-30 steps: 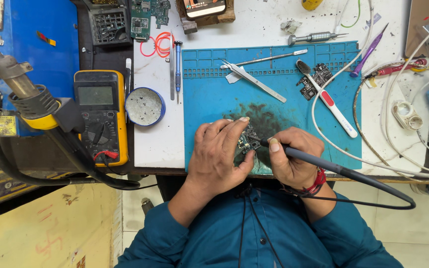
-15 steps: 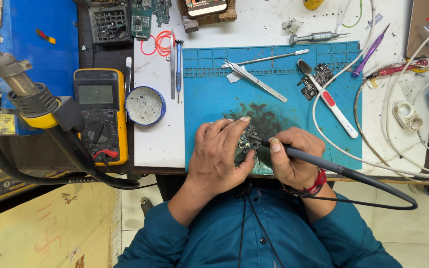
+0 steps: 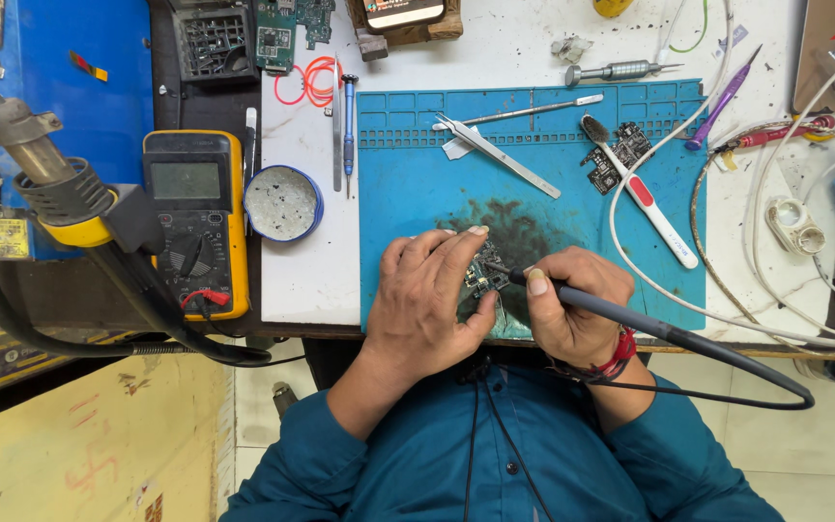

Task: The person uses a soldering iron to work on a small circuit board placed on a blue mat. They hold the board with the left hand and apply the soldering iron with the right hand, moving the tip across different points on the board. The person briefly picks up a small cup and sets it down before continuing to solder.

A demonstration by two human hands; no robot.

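while left hand (image 3: 427, 304) fingers press a small circuit board (image 3: 483, 275), right hand (image 3: 577, 309) fingers pinch slim grey soldering iron (image 3: 630, 319), blue mat (image 3: 408, 193)

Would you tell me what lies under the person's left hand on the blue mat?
Under the left hand a small circuit board rests on the blue mat, its right edge showing beside the soldering iron. The palm covers the rest.

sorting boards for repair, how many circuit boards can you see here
3: a small board under the hands on the blue mat, a dark board beside the toothbrush, a green board at the top; others may be hidden.
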